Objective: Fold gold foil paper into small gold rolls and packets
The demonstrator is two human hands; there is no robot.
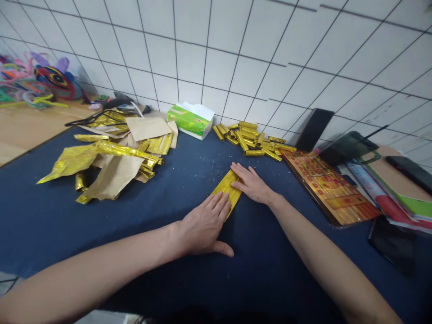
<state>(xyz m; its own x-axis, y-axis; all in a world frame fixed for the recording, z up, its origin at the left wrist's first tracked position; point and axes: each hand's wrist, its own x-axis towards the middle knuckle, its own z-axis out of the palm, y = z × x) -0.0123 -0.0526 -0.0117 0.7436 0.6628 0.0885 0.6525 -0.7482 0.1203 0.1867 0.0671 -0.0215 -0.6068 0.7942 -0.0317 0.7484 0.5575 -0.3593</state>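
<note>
Head view: gold strip (223, 182) lies under left hand (203, 221) and right hand (255, 186), grips flat, clasping nothing.

The single head view looks forward and down from close above the tabletop (182, 180), facing the far tiled wall (222, 27).
</note>
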